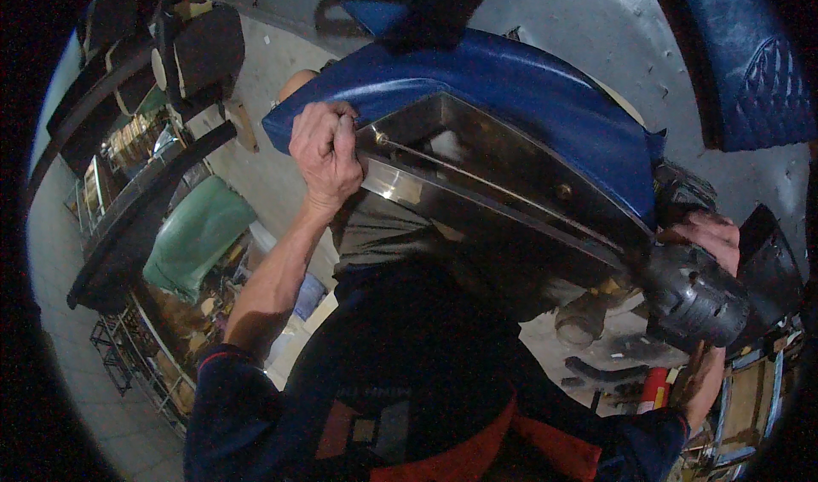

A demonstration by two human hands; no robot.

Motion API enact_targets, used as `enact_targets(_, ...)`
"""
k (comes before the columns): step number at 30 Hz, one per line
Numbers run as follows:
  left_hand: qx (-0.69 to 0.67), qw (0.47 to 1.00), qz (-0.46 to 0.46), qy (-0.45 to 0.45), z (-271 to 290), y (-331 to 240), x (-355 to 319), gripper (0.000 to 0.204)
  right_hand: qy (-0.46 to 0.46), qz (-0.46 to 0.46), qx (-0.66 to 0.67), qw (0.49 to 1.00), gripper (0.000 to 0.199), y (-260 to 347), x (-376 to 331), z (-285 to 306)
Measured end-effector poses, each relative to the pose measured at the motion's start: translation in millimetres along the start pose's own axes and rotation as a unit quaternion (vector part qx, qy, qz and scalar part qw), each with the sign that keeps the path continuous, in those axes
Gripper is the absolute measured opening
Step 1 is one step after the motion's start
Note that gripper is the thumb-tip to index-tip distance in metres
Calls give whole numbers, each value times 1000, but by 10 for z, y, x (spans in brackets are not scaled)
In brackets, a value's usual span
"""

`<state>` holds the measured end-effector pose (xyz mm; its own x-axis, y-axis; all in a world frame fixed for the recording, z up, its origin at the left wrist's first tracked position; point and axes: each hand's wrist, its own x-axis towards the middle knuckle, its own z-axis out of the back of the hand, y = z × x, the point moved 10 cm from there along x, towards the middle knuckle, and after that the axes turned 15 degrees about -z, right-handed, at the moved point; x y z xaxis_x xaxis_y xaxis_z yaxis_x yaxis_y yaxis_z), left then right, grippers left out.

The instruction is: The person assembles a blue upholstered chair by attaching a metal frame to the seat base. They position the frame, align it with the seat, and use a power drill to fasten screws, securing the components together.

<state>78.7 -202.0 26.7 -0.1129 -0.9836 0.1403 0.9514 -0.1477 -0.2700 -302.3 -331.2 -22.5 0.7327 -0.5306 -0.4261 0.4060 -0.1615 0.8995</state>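
An angular metal frame (503, 201), open in the middle and shiny along its near edge, lies across my lap. Its far side rests against a long curved piece covered in blue leather-like material (520, 77). At the frame's left corner, my left hand (324, 154) is closed around the metal edge. On the right, my right hand (703, 235) grips a black power tool (694, 295) at the frame's right end. The tool's rounded housing faces me and hides its working tip and part of that hand.
A blue padded piece with quilted stitching (745, 65) lies at the upper right on a grey surface (588, 22). Black curved parts (145, 218) and a green sheet (200, 235) are at the left. Near the lower right lies a red cylinder (653, 390).
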Motion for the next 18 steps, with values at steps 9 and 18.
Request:
enact_targets(9, -3, 1000, 20, -11, 21, -7, -19, 15, -6, 12, -25, 1000, 27, -523, -150, -51)
enact_targets(18, 3, 1000, 20, -3, 43, -53, -28, 14, 6, 40, 14, 999, 26, -458, -124, -103)
